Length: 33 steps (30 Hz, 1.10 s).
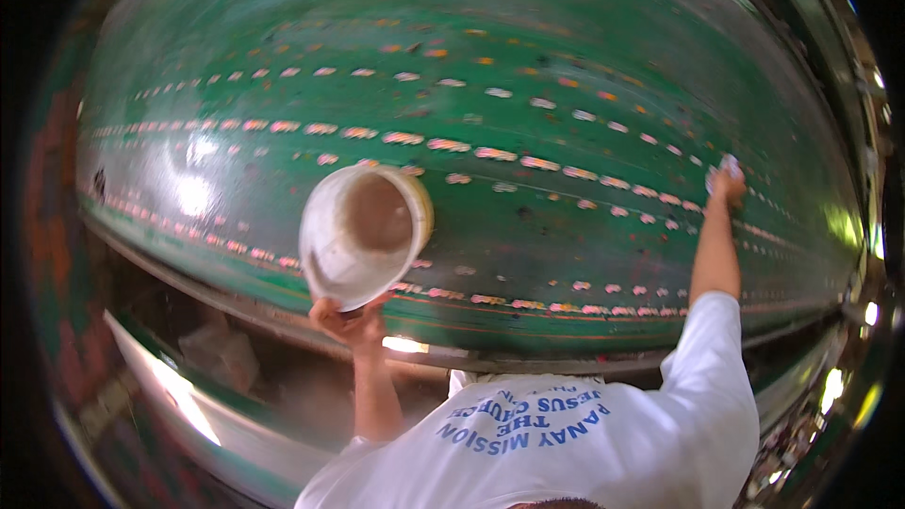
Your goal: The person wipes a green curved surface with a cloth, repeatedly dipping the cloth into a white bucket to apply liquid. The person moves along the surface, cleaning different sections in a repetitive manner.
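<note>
My left hand (349, 319) grips the near side of a whitish plastic bucket (325, 245) at its edge, with the fingers curled against it. The bucket is held over the front part of a long green table (566, 245). Something brownish shows inside it; whether that is liquid or the stained bottom, I cannot tell. Stretched far out to the right, my right hand (728, 190) is closed on a small whitish wad (729, 166) against the table's green surface. The wad may be cloth, but it is too small to be sure.
Rows of small pink, white and orange marks (495, 154) run along the table. The table's front edge (566, 365) passes close before my body. Below it on the left are a pale block (219, 356) and a white-topped ledge (170, 386). Cluttered scraps (792, 443) lie at the lower right.
</note>
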Tool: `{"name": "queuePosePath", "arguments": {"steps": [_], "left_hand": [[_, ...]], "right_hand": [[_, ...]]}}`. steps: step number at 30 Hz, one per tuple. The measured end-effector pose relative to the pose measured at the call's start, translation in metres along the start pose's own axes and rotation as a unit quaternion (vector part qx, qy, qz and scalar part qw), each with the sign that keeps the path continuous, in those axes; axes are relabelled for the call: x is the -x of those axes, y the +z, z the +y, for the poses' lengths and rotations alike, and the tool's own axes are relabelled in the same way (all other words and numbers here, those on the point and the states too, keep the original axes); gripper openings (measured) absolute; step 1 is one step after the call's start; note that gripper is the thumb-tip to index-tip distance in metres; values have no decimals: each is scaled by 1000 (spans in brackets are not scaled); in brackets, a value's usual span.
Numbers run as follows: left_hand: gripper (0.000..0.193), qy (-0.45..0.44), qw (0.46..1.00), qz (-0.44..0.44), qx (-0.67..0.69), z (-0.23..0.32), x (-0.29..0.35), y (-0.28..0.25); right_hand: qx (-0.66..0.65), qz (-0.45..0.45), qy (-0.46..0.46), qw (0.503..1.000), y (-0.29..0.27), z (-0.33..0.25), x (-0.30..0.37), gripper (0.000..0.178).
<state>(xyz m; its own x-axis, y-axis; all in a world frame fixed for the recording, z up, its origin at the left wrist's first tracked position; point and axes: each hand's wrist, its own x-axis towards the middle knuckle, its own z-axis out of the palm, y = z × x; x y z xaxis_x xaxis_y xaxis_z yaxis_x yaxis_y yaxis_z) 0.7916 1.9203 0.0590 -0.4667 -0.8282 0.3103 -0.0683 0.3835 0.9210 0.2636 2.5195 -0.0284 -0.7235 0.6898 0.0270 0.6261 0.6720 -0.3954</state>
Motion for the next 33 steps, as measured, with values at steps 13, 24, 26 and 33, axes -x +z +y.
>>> {"name": "queuePosePath", "arguments": {"steps": [13,24,26,33], "left_hand": [[81,-42,999,11,6,55,33,-1],[79,-41,996,52,-53,77,77,-33],[78,-36,996,68,-38,78,77,-30],[75,2,1000,13,-9,92,83,-17]], "right_hand": [[-61,85,-570,815,137,-323,312,38],[-148,-172,-748,623,91,-318,562,30],[-184,-210,-753,596,73,-287,571,28],[-150,-151,-691,691,67,-259,472,21]]}}
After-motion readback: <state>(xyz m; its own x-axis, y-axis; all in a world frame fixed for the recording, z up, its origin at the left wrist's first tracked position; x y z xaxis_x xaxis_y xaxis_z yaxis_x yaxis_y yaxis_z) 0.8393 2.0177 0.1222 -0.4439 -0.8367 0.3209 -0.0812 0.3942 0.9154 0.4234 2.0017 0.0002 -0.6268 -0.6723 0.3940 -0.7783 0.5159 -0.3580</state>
